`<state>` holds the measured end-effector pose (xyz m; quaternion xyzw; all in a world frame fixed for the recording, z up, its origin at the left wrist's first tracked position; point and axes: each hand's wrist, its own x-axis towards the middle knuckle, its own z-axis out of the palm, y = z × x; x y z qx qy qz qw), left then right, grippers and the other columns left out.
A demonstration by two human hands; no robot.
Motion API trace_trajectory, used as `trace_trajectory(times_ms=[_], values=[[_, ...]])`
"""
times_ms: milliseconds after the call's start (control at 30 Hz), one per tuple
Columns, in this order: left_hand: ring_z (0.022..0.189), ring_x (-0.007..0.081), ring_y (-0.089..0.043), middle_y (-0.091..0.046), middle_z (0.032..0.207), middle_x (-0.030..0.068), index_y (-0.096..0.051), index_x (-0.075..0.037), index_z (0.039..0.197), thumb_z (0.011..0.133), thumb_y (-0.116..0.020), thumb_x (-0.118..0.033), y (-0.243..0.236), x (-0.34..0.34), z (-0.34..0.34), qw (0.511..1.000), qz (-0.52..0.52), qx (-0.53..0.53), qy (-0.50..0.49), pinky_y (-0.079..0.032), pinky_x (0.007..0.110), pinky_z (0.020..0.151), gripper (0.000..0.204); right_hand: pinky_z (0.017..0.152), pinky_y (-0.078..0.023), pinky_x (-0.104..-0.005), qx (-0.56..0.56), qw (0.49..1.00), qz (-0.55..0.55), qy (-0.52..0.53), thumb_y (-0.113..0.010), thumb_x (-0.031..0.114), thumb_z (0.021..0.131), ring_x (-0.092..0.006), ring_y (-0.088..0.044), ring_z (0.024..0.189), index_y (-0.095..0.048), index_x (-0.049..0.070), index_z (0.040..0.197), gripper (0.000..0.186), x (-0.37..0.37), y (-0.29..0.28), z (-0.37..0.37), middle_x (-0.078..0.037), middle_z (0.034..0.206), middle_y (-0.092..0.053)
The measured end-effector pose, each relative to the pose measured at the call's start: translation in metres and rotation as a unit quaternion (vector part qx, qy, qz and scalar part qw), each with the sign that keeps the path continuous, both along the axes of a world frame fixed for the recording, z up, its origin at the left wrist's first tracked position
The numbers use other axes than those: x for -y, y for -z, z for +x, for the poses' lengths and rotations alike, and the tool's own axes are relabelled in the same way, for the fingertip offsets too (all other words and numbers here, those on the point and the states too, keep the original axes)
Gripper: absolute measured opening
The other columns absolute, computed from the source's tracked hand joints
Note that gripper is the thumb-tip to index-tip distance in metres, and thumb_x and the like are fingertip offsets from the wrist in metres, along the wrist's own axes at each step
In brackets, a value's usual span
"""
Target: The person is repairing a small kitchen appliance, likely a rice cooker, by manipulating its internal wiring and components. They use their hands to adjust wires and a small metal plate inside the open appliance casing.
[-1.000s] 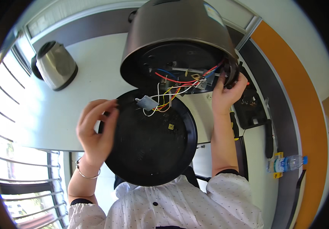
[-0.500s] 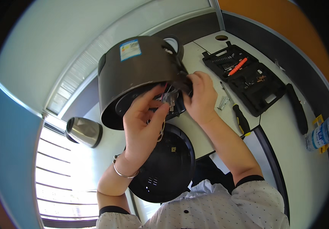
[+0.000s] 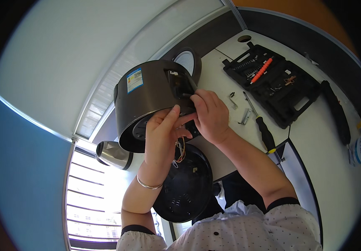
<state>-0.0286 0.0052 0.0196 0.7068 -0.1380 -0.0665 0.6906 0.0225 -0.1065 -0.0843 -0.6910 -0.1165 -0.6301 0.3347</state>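
Observation:
A dark grey rice cooker body (image 3: 147, 94) lies tipped over, its open underside facing me and a blue-and-white label on its side. My left hand (image 3: 161, 131) is at the lower rim, thumb up against the edge and fingers reaching into the underside. Thin wires (image 3: 181, 151) hang below those fingers. My right hand (image 3: 212, 117) is closed at the rim beside a black recessed panel (image 3: 180, 83), fingers curled on its lower end. The fingertips of both hands nearly meet; what lies between them is hidden. Below is a round black base cover (image 3: 184, 184).
A black tool case (image 3: 272, 83) holding bits and a red-orange driver lies open at right. Nearer are a screwdriver (image 3: 265, 131) and metal brackets (image 3: 245, 116). A silver kettle (image 3: 114, 154) lies left, a plastic bottle (image 3: 359, 148) far right, and the round lid (image 3: 188, 62) behind the cooker.
The cooker body sits lower in view and has turned, so the black side panel shows more. My left fingers have moved from the inner wires to the rim, close to my right hand.

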Motion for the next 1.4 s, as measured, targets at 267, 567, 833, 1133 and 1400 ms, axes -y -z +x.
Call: trace_trajectory(times_ms=[267,567,833,1133,1400], values=[[0.074,0.0194,-0.067,-0.065,0.090,0.0140,-0.059,0.008,0.100,0.091,-0.056,-0.012,0.014,0.002,0.002,0.997,-0.040,0.036,-0.064,-0.053,0.026,0.053,0.022,0.067,-0.048,-0.0329,-0.010,1.000,-0.011,-0.013,-0.059,0.008,0.070,-0.0235,-0.056,0.087,-0.056,0.004,0.100,0.031,0.000,0.000,0.003,-0.008,0.100,-0.056],[0.060,0.0173,-0.064,-0.065,0.078,0.0144,-0.059,0.010,0.091,0.089,-0.057,-0.006,0.019,0.004,0.001,0.981,0.051,0.129,-0.137,-0.050,0.023,0.050,0.016,0.068,-0.048,-0.0333,-0.011,1.000,-0.011,-0.011,-0.060,0.008,0.071,-0.0243,-0.055,0.086,-0.055,0.005,0.100,0.030,-0.001,0.000,0.002,-0.008,0.098,-0.055],[0.076,0.0206,-0.066,-0.064,0.089,0.0132,-0.054,0.004,0.097,0.090,-0.054,-0.004,0.032,0.001,0.010,0.985,-0.041,0.125,-0.113,-0.054,0.028,0.073,0.010,0.072,-0.048,-0.0360,-0.050,0.997,0.000,-0.052,-0.068,0.006,0.063,-0.0265,-0.054,0.090,-0.051,0.006,0.105,0.045,0.001,-0.003,-0.004,-0.009,0.102,-0.054],[0.068,0.0183,-0.065,-0.062,0.077,0.0127,-0.049,0.003,0.094,0.090,-0.053,-0.001,0.040,0.015,0.011,0.975,-0.102,0.139,-0.143,-0.049,0.024,0.057,0.007,0.074,-0.047,-0.0375,-0.035,0.997,0.023,-0.062,-0.074,0.006,0.055,-0.0284,-0.053,0.091,-0.050,0.006,0.109,0.059,0.001,-0.003,-0.003,-0.009,0.104,-0.053],[0.053,0.0131,-0.059,-0.060,0.068,0.0067,-0.058,0.003,0.091,0.088,-0.059,-0.005,0.026,0.006,0.006,0.986,-0.011,0.100,-0.132,-0.041,0.021,0.044,0.009,0.072,-0.044,-0.0373,-0.024,1.000,-0.016,-0.003,-0.062,0.008,0.070,-0.0261,-0.053,0.087,-0.053,0.006,0.107,0.038,-0.004,-0.003,-0.001,-0.008,0.098,-0.053]])
